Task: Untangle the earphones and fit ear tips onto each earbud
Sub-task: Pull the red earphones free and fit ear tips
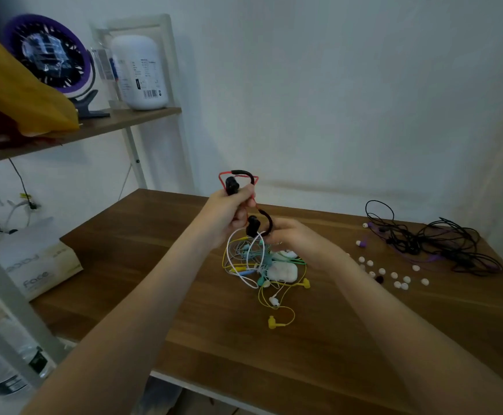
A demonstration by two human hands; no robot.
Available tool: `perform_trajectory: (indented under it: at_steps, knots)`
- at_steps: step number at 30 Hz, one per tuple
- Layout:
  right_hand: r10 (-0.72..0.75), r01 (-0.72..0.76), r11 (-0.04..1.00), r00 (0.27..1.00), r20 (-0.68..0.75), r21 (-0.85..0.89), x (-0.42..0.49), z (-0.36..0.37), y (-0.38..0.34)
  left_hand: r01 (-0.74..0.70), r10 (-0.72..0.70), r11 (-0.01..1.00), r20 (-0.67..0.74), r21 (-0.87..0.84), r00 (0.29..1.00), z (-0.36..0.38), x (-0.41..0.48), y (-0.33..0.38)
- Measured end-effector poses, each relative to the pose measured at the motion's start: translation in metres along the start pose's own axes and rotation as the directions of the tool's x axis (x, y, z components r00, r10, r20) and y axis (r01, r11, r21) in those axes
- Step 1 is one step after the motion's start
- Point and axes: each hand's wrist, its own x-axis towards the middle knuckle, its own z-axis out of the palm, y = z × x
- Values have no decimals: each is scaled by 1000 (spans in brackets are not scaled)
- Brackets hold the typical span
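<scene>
left hand [229,212]: raised above the counter [214,348]; its fingers are curled tight round the black-and-red earphones [233,184].
right hand [293,238]: held lower, just beside the left hand; the black hook of the same earphones is pinched in its fingers.
black-and-red earphones: held up in the air by both hands; one black bud is seen above the left hand, and the other hangs between the hands.
coloured tangle [254,263]: white, yellow and green cords are piled on the counter under the hands.
white case [283,271]: laid in the coloured tangle.
ear tips [394,276]: small white ones are spread on the counter, right of the tangle.
dark cords [433,244]: a black and purple pile is laid at the far right.
</scene>
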Motion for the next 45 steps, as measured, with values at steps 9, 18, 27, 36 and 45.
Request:
perform_trajectory:
  at_steps: [9, 18, 27, 36, 45]
  knots:
    - [-85, 87, 996, 995, -51, 24, -7, 2, 0, 60, -72, 989, -90, -135, 993, -17, -1, -10]
    - [-147, 144, 989, 981, -126, -32, -12, 9, -2, 75, -121, 936, -114, -343, 986, -15, -1, -17]
    - [-269, 226, 963, 863, -428, -148, -4, 3, -2, 229, -228, 973, -114, -11, 967, -12, -5, -31]
    - [-185, 195, 981, 894, -407, -16, -3, -4, -9, 230, -236, 948, 0, 219, 972, 0, -13, -36]
    - [-92, 165, 975, 910, -405, 148, -14, -16, -1, 305, -296, 931, -73, 199, 952, 4, -10, -43]
